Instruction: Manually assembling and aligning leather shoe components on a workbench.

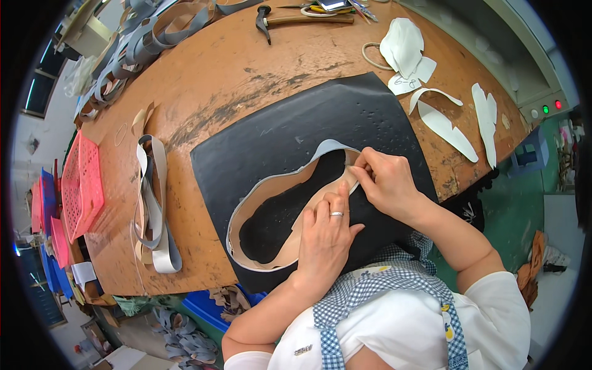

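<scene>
A looped shoe upper [279, 179], grey-blue outside with a beige lining, stands on its edge on a black mat [228, 148]. At the loop's upper right end, my right hand [388, 182] pinches the edge of the upper between thumb and fingers. My left hand [327, 237], wearing a ring, rests with fingers stretched out along the beige lining on the near side, its thumb apart. Its fingertips lie just left of the right hand's pinch. What exactly sits between the right fingertips is too small to make out.
Grey and beige strips [154, 203] lie left of the mat, near a pink basket [83, 185]. A hammer [302, 20] rests at the far edge. White pattern pieces [404, 52] lie right. More looped uppers [172, 28] line the far left. A machine with buttons [546, 109] borders the right.
</scene>
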Available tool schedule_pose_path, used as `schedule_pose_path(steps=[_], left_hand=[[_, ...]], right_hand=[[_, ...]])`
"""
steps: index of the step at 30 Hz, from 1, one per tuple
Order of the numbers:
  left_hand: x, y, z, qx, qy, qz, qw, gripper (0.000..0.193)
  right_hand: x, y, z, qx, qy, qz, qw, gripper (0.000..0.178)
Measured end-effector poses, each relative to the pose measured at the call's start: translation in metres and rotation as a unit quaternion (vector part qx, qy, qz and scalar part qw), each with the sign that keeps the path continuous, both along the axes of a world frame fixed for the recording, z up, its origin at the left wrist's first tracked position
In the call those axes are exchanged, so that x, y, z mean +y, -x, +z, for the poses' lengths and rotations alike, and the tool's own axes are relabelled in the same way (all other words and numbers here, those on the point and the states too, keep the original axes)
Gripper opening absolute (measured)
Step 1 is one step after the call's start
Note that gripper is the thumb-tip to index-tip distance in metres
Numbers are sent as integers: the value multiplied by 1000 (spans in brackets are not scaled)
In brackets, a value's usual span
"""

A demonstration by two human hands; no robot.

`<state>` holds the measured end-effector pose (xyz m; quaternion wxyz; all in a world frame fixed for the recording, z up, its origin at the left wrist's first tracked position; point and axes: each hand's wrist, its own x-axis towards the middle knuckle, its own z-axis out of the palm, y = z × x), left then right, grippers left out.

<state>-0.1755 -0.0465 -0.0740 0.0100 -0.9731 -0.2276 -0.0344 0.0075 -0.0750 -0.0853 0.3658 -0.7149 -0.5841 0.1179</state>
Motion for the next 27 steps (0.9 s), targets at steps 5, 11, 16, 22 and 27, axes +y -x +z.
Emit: schedule_pose_path(steps=[5, 11, 16, 22, 27], left_hand=[[0, 0, 1, -3, 2, -4, 1000, 81], [4, -1, 6, -35, 54, 8, 998, 83], [6, -3, 7, -52, 100, 12, 994, 77], [5, -11, 0, -250, 207, 101, 940, 43], [11, -32, -1, -315, 237, 136, 909, 33]], right_hand=[[2, -1, -2, -13, -5, 3, 1000, 15], [-5, 5, -6, -49, -71, -2, 996, 14], [-15, 3, 4, -238, -124, 94, 959, 16], [-11, 2, -1, -242, -151, 164, 944, 27], [-12, 0, -5, -172, -138, 128, 967, 30]])
